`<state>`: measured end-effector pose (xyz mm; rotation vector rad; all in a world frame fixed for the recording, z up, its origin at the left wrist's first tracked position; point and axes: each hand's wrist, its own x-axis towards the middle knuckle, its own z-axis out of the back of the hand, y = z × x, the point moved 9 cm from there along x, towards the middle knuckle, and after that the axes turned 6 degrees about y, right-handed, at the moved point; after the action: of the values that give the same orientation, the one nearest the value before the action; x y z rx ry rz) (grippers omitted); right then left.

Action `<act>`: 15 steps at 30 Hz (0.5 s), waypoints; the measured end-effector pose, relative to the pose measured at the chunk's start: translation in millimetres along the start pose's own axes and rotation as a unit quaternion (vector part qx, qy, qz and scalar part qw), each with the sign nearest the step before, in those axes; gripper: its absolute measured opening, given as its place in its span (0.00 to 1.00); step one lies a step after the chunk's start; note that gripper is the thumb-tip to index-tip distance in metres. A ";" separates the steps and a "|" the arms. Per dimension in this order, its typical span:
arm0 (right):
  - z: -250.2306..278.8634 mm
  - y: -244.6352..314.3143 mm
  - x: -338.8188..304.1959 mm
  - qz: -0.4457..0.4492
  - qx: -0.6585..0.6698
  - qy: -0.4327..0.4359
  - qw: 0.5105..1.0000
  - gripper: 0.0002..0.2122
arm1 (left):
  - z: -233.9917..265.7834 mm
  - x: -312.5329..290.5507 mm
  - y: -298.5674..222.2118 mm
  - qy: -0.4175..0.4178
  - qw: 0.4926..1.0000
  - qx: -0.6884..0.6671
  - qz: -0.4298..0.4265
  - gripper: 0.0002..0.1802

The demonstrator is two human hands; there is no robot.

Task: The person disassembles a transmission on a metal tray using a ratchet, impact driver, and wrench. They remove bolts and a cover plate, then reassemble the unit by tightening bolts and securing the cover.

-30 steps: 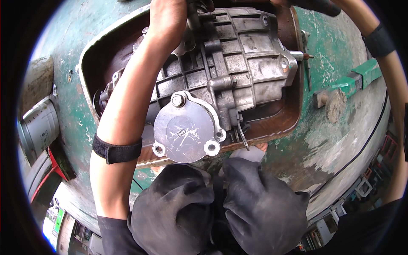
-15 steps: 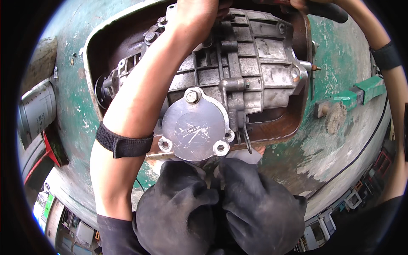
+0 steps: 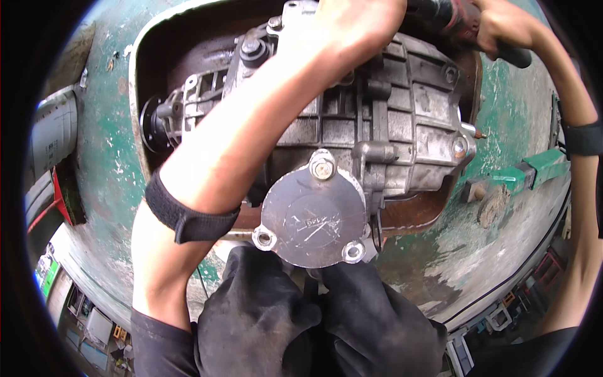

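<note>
A grey metal gearbox housing (image 3: 402, 125) with ribbed sides rests in a brown, rust-stained pan (image 3: 402, 220). Toward me it shows a round cover plate (image 3: 314, 229) with a bolt (image 3: 322, 167) in its top lug; the two lower lugs have open holes. My right hand (image 3: 502, 26) is wrapped round the grip of a red-and-black power tool (image 3: 461, 19) at the far right of the housing. Across the housing reaches my left forearm, and my left hand (image 3: 367, 22) is at the top edge beside the tool's front end. Its fingers are hidden or cut off.
On the right a green steel arm (image 3: 524, 176) stands on the worn green floor, with a dark cable (image 3: 515, 257) behind it. White buckets (image 3: 53, 132) and a red metal piece (image 3: 59, 198) are at the left. My knees (image 3: 264, 308) are close below the cover plate.
Both my hands now appear farther right, and more of the power tool shows. The view has shifted, with the housing and cover plate appearing lower and farther right.
</note>
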<state>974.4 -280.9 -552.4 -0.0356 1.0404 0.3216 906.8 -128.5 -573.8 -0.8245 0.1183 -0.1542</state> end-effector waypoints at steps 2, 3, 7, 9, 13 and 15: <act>2.3 -1.0 -6.5 -0.040 -0.047 -0.010 0.998 0.22 | -0.3 -1.6 -2.9 0.008 1.000 -0.005 -0.016 0.25; 1.5 3.4 -8.1 -0.044 -0.068 -0.010 0.997 0.22 | -0.7 -0.1 -3.9 0.009 1.000 0.018 -0.010 0.25; 0.4 13.8 -0.8 -0.066 -0.011 -0.056 0.996 0.25 | -4.6 18.1 -16.9 0.086 0.993 -0.053 -0.064 0.22; 0.9 29.6 -3.5 -0.011 -0.105 -0.002 0.994 0.23 | -8.2 25.0 -5.8 0.101 0.966 -0.238 0.013 0.23; 22.7 20.2 -22.4 -0.088 -0.190 -0.062 0.976 0.24 | 17.7 -4.1 -11.4 -0.084 0.989 -0.055 0.108 0.25; 23.4 21.4 -25.6 -0.097 -0.213 -0.109 0.966 0.25 | 6.5 3.7 -8.0 0.005 0.985 -0.154 0.082 0.25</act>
<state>976.2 -262.6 -516.0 -0.4780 0.7272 0.3566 910.8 -129.9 -563.7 -1.1174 0.2234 0.0170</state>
